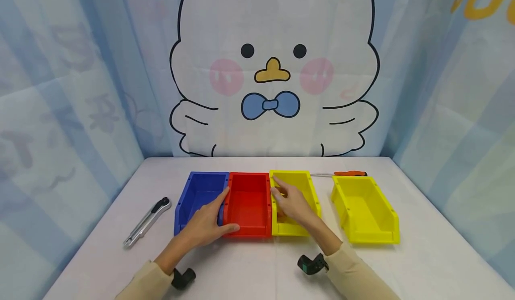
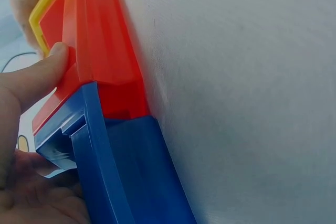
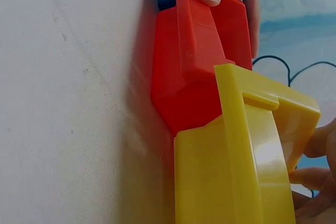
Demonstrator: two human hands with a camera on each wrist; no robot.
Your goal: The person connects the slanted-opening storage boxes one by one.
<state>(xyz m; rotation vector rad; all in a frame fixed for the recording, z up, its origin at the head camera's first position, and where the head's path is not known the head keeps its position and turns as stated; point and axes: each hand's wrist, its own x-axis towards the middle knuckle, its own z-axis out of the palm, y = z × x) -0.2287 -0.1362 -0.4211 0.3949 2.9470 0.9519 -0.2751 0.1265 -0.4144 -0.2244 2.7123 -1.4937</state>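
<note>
In the head view a blue bin [image 1: 203,192], a red bin [image 1: 249,201] and a yellow bin [image 1: 295,233] stand side by side, touching. My left hand [image 1: 207,224] lies over the blue-red border, its index finger stretched along the rims and its thumb on the red bin's front edge; the left wrist view shows this thumb [image 2: 44,74] too. My right hand [image 1: 293,204] reaches into the yellow bin, thumb and index finger touching its left rim. The right wrist view shows the yellow bin [image 3: 210,177] against the red bin [image 3: 184,98], with loosely bent fingers [image 3: 315,177] at its inner side.
A second yellow bin [image 1: 366,206] stands apart on the right. Behind the bins lies a screwdriver with an orange handle [image 1: 351,173]. A grey utility knife [image 1: 146,223] lies on the white table [image 1: 241,273] at the left. Printed curtains surround the table.
</note>
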